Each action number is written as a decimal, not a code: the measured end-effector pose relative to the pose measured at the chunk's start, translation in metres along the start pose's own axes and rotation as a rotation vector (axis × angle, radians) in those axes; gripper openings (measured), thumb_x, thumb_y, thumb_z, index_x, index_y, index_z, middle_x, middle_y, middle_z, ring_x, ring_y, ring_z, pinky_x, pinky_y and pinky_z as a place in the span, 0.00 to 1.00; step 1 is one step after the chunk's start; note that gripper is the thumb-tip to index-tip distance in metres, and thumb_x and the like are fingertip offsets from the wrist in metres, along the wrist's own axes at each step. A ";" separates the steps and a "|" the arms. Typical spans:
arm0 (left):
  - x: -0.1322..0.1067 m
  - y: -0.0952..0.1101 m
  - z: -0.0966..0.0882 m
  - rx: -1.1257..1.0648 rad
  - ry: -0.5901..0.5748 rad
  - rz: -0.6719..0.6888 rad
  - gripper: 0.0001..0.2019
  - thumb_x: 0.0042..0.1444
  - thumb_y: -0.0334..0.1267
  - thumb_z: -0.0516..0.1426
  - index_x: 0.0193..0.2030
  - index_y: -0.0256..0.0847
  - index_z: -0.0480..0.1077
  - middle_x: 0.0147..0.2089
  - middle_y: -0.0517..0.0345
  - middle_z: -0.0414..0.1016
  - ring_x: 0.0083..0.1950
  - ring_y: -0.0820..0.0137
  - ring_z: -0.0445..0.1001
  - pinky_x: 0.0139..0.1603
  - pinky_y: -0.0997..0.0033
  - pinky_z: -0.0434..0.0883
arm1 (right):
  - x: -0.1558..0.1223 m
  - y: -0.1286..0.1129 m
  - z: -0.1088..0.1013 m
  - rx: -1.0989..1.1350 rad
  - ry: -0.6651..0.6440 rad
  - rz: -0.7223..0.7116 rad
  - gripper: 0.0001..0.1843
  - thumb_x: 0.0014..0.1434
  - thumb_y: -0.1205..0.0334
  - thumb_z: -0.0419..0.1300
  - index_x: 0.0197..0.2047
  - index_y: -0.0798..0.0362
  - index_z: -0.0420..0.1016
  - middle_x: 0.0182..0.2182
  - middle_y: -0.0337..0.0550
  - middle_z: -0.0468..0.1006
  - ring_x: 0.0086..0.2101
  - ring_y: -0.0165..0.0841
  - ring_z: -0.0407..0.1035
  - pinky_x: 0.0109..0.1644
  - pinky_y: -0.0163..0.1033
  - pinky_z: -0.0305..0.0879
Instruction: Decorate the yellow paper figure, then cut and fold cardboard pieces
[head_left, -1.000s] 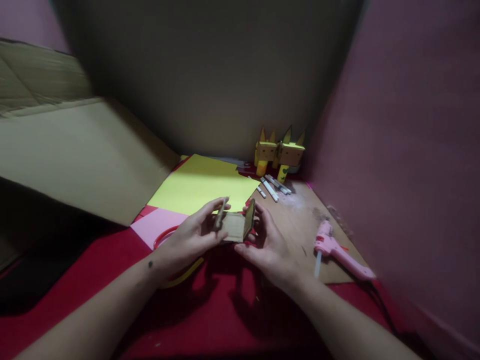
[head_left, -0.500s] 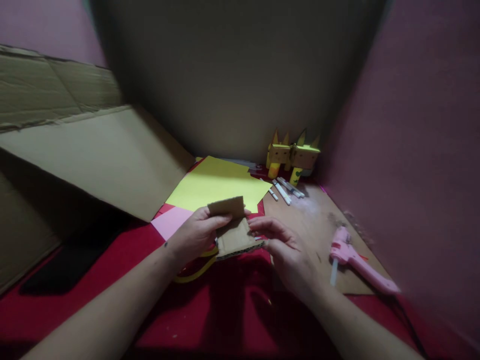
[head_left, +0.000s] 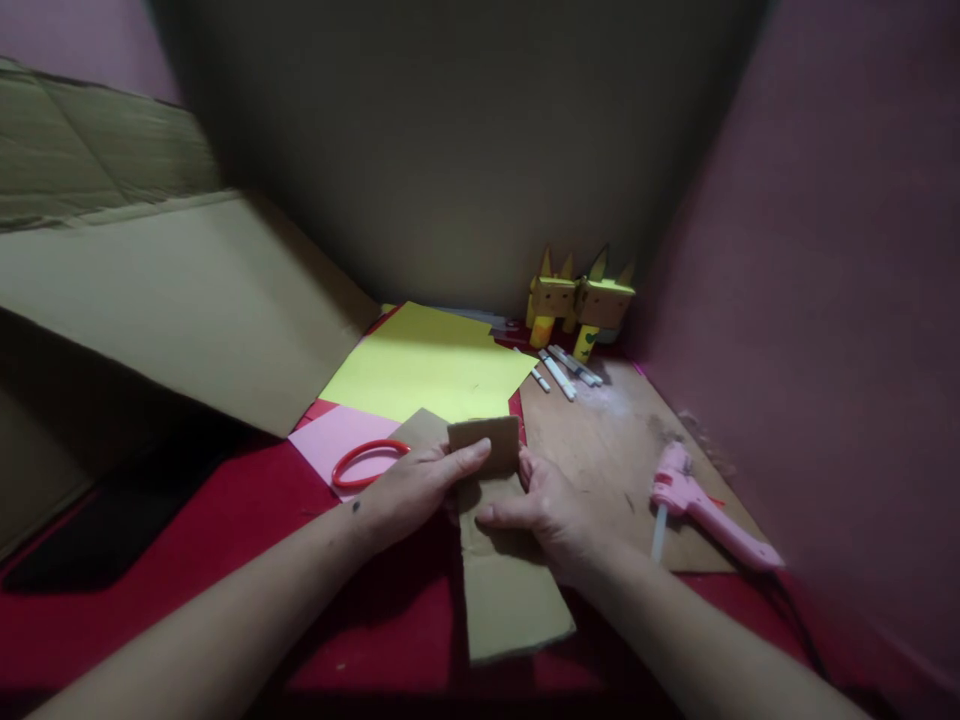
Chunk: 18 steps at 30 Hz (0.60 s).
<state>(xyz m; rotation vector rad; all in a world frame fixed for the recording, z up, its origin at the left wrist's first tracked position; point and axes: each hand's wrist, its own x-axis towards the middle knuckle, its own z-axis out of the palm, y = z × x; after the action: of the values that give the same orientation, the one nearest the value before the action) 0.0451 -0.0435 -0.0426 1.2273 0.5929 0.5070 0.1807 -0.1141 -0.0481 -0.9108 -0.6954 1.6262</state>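
Note:
A creased strip of brown cardboard point(head_left: 514, 600) is held between my two hands, its long end pointing toward me. My left hand point(head_left: 431, 485) grips the strip near its far, folded-up flap, with the thumb pressed on that flap. On the other edge, my right hand point(head_left: 555, 515) has its thumb lying across the strip's inner face and its fingers behind, mostly hidden. Beside my left hand lies a red loop handle point(head_left: 369, 446), likely of scissors, on pink paper point(head_left: 319, 440); its other end is hidden.
Yellow paper sheets point(head_left: 420, 365) lie beyond my hands. At right, a pink glue gun point(head_left: 675, 485) and several white markers point(head_left: 556, 375) rest on a brown board point(head_left: 577, 440). Two small cardboard animal figures point(head_left: 553, 300) stand at the back. A large cardboard box point(head_left: 187, 300) fills the left.
The cardboard strip has unfolded toward me, showing its long end. My right hand has closed in on it from the right edge. The red handle has come into sight, and the yellow loop is out of view.

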 end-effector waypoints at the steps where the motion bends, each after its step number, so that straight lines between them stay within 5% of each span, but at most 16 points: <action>1: 0.001 0.000 -0.001 0.010 0.015 -0.005 0.17 0.59 0.48 0.58 0.48 0.40 0.76 0.33 0.54 0.78 0.29 0.71 0.72 0.34 0.72 0.69 | 0.000 0.001 0.000 -0.004 0.002 -0.004 0.30 0.34 0.76 0.66 0.43 0.51 0.68 0.30 0.34 0.76 0.28 0.31 0.71 0.33 0.36 0.68; 6: 0.001 -0.001 0.000 -0.025 -0.013 -0.071 0.19 0.59 0.51 0.56 0.47 0.39 0.75 0.25 0.60 0.69 0.18 0.78 0.58 0.18 0.78 0.58 | 0.003 0.007 -0.002 0.005 -0.033 0.001 0.33 0.34 0.75 0.66 0.46 0.50 0.66 0.28 0.34 0.77 0.24 0.30 0.71 0.32 0.37 0.69; 18: 0.004 -0.012 -0.004 -0.072 -0.047 0.006 0.13 0.61 0.46 0.55 0.42 0.39 0.74 0.22 0.61 0.70 0.14 0.81 0.58 0.14 0.80 0.51 | 0.000 0.004 -0.003 0.008 -0.092 0.067 0.33 0.38 0.74 0.64 0.50 0.53 0.66 0.26 0.39 0.81 0.25 0.34 0.77 0.32 0.39 0.74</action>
<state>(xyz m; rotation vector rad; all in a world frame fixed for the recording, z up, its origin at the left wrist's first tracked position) 0.0461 -0.0410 -0.0553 1.1702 0.5269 0.4988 0.1811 -0.1150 -0.0530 -0.8660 -0.7278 1.7374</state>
